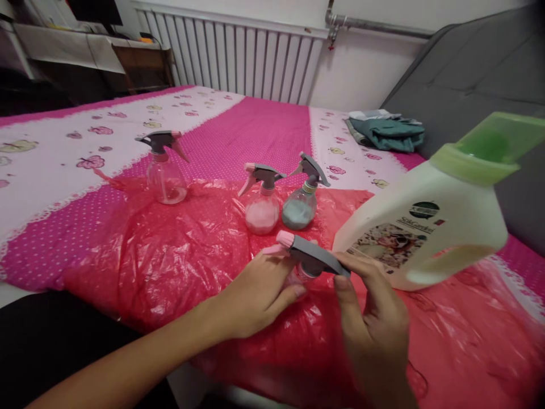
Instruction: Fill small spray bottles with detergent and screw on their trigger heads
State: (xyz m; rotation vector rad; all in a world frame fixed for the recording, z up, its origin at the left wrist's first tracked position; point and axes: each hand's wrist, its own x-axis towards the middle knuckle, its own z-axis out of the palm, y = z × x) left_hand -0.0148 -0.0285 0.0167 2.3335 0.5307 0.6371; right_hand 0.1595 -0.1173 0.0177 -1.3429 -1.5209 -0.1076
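Note:
A spray bottle (313, 255) with a grey and pink trigger head stands close in front of me. My left hand (259, 295) is wrapped round its clear body, which is mostly hidden. The thumb and fingers of my right hand (374, 318) pinch the grey back end of the spray head. Behind it are a bottle of pink liquid (261, 216) and a bottle of bluish-green liquid (299, 209), side by side. A clear spray bottle (166, 176) stands farther left. To the right, a large white jug (447, 227) with a green cap leans slightly.
Red plastic sheeting (170, 255) lies wrinkled under the bottles on a pink and white bedspread (255, 125). Folded cloths (387, 132) lie at the back right, by a grey headboard (477, 68). A white radiator (238, 54) lines the far wall.

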